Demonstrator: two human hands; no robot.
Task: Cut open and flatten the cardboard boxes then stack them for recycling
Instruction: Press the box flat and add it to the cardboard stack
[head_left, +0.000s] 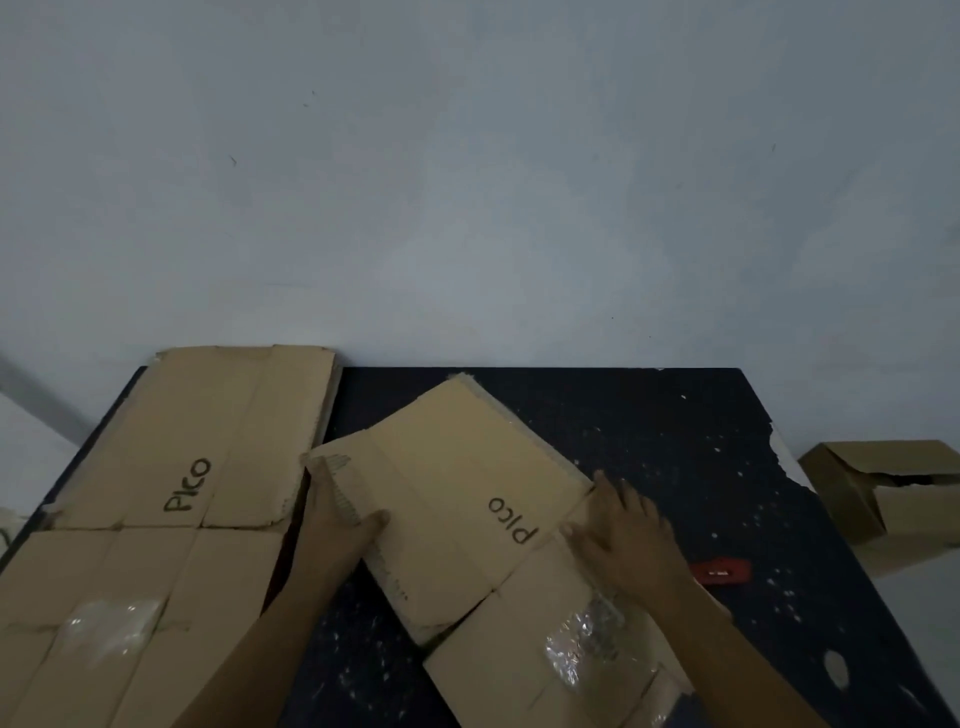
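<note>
Head view, cardboard in hand: a flattened box (467, 499) marked "Pico", lying askew at the middle of the dark table (675, 441), its far corner pointing to about 12 o'clock.
Left hand (340, 525): at the sheet's 9 o'clock edge, thumb over the top face, fingers apparently under the corrugated edge; it holds that edge.
Right hand (623, 535): at the 3 o'clock edge, fingers spread and nearly straight, pressing flat on the board, gripping nothing.
Stack (171, 467): flattened boxes at 9 o'clock, just beside the left hand.
Uncut box (878, 499): at 3 o'clock, off the table.
Red cutter (722, 570): just right of the right forearm.
Handling, judged: light, stiff across panels, floppy at creases, tape patch slick; take opposite long edges, away from folds.
</note>
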